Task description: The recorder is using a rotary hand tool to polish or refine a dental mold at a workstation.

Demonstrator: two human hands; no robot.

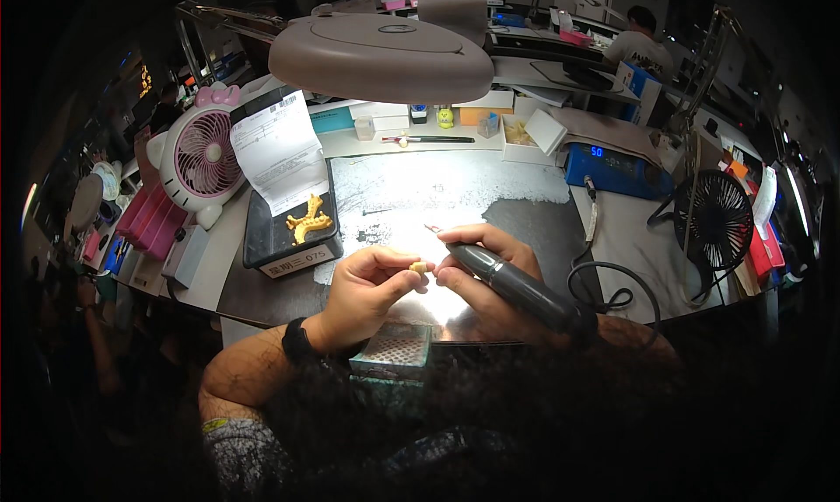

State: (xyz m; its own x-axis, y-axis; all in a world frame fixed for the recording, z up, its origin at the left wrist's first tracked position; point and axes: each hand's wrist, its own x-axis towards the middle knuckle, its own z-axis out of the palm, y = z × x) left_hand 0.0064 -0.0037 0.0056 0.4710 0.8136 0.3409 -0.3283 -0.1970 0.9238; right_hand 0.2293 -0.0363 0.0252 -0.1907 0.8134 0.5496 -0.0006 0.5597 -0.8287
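Between the thumb and fingers of my left hand (359, 292) is a small yellowish piece (420, 267), which looks like a tooth model; most of it is covered by the fingertips. My right hand (500, 240) grips a dark rotary handpiece (516, 290) like a pen, its slim tip pointing up and left. Fingertips of both hands nearly meet around the piece, under bright lamplight. The handpiece tip is above the piece and apart from it. To the left, yellow dental models (309, 221) rest in a black tray (251, 250) with a printed sheet (273, 152).
A large lamp head (376, 60) hangs over the bench. At right stand a blue control box (612, 171), a looping black cord (643, 285) and a black fan (713, 218). A pink-and-white fan (210, 152) is at left. Below my hands sits a perforated tray (394, 346).
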